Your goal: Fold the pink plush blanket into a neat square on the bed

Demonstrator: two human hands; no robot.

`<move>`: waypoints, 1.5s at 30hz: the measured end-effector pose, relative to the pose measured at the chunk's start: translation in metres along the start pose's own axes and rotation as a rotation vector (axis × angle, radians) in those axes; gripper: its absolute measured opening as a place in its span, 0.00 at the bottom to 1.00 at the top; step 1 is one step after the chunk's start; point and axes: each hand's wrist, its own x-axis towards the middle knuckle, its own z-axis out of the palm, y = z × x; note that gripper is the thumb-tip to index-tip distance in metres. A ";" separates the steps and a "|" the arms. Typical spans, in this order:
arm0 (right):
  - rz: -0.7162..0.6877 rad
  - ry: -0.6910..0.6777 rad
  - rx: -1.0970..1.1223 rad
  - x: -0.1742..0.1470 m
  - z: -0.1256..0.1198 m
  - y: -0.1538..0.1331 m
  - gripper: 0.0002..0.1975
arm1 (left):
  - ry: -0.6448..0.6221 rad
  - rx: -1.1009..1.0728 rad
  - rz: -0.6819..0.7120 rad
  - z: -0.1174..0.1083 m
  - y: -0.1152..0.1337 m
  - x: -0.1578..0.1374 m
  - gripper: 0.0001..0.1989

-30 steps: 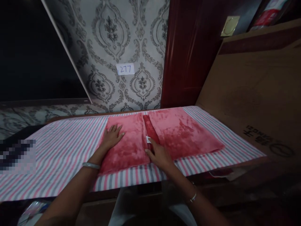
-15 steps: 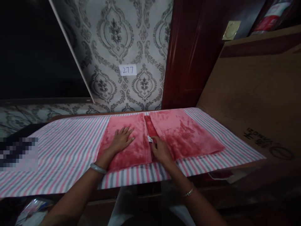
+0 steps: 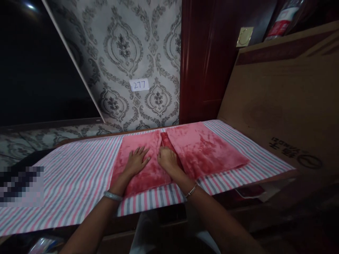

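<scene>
Head view, left hand (image 3: 135,163) on pink cloth (image 3: 203,151), card (image 3: 139,85) (handwritten "277")

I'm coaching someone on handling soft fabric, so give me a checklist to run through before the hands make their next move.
1. Left hand steadying the pink plush cloth: ok, spread flat on the left panel.
2. Right hand at the central gap: ok.
3. Right hand's grip: cannot tell, fingertips hidden.
4. Panels' inner edges meeting: not ok, a dark red strip shows between them.
5. Plush within the striped cloth: ok, stripes show left, right and near.
6. Cardboard box apart from the plush: ok.
</scene>
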 end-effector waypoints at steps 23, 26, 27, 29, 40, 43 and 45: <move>-0.105 0.085 0.104 0.007 0.005 0.002 0.12 | 0.073 -0.197 0.003 0.007 -0.013 0.003 0.26; -0.074 0.112 0.107 0.008 0.011 0.016 0.10 | 0.156 -0.293 0.025 0.013 -0.019 0.005 0.26; -0.065 0.116 0.100 0.006 0.013 0.021 0.09 | 0.176 -0.311 0.032 0.015 -0.021 0.006 0.25; -0.076 0.132 0.096 0.002 0.016 0.026 0.08 | 0.203 -0.330 0.043 0.018 -0.022 0.006 0.25; -0.077 0.062 0.081 0.002 -0.012 -0.004 0.10 | 0.298 -0.579 0.034 0.011 -0.022 0.006 0.23; -0.151 0.063 0.195 0.001 0.001 -0.009 0.12 | 0.361 -0.786 -0.021 -0.003 -0.011 0.005 0.23; -0.275 0.032 0.303 -0.005 0.015 -0.011 0.12 | 0.321 -0.908 -0.047 -0.010 -0.001 0.005 0.22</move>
